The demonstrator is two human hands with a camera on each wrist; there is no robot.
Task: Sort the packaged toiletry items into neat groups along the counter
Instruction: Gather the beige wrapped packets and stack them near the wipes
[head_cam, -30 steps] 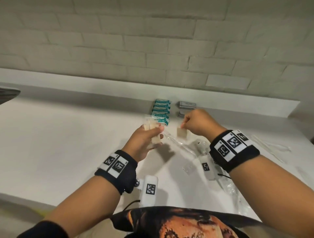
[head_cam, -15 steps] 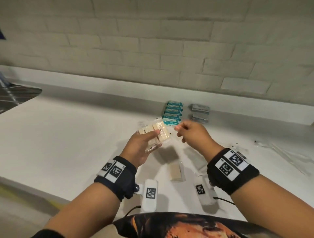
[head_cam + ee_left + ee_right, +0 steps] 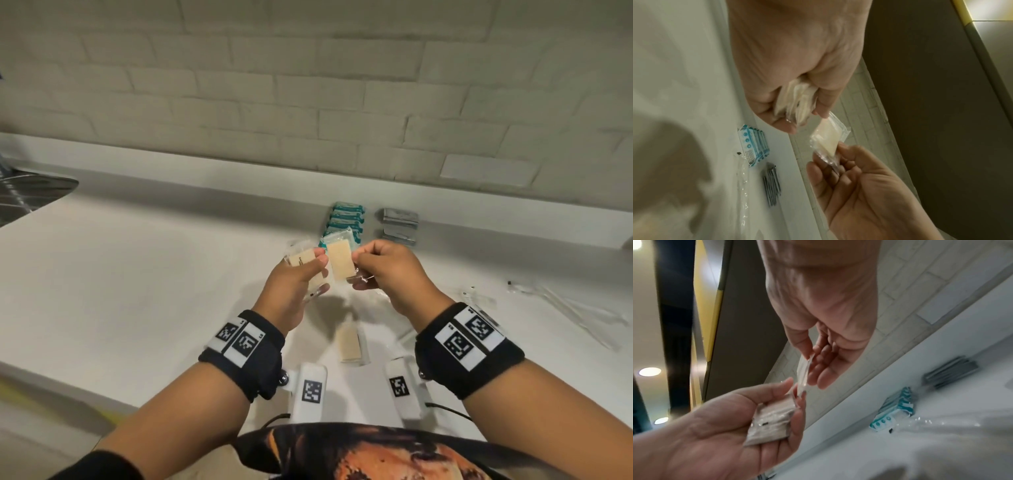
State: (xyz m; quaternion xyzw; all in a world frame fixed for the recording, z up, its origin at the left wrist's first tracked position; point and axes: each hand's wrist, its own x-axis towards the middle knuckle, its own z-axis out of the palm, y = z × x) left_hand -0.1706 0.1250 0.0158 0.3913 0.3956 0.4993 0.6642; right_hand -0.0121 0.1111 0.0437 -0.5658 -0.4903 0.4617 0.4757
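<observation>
Blur hides the print on the beige clear-wrapped packet (image 3: 339,263) my right hand (image 3: 390,274) pinches beside my left hand (image 3: 291,291)'s gripped packet stack (image 3: 303,262), frame centre.

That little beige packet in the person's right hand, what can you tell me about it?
The beige packet is a flat, pale tan rectangle sealed in clear, crinkly plastic wrap that sticks out past its ends. The right hand pinches its lower end between thumb and fingertips, holding it roughly upright above the counter. It sits against the similar packets gripped in the left hand. Any print on it is unreadable.
</observation>
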